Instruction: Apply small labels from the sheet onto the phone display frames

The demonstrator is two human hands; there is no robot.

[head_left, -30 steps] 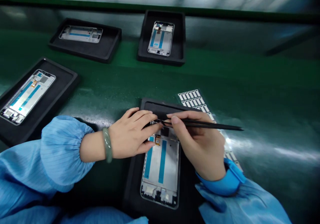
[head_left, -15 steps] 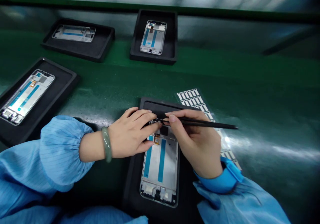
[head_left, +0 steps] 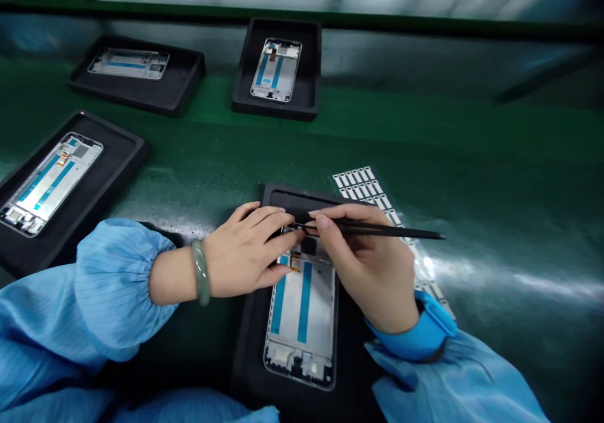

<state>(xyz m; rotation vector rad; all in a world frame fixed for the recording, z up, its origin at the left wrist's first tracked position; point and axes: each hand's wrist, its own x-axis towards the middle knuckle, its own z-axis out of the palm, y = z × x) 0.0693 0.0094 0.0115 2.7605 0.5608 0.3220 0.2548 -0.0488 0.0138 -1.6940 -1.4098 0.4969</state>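
A phone frame with blue strips and a small gold flex connector lies face down in a black tray in front of me. My left hand reaches over its top end from the left, fingers stretched out and somewhat spread, fingertips on the frame's upper edge. In my right hand is a pair of black tweezers, held like a pen. Their tips point left, close to my left fingertips at the frame's top. Whatever the tips touch is hidden by the fingers.
Beyond the tray and partly under my right hand lies a sheet of small white stickers. Another black tray with a phone frame stands at left. Two more loaded trays, a tilted one and an upright one, sit farther back.
The two trays at the back have shifted slightly left. My right hand and the tweezers have moved a touch left and up; my left hand stays where it was.
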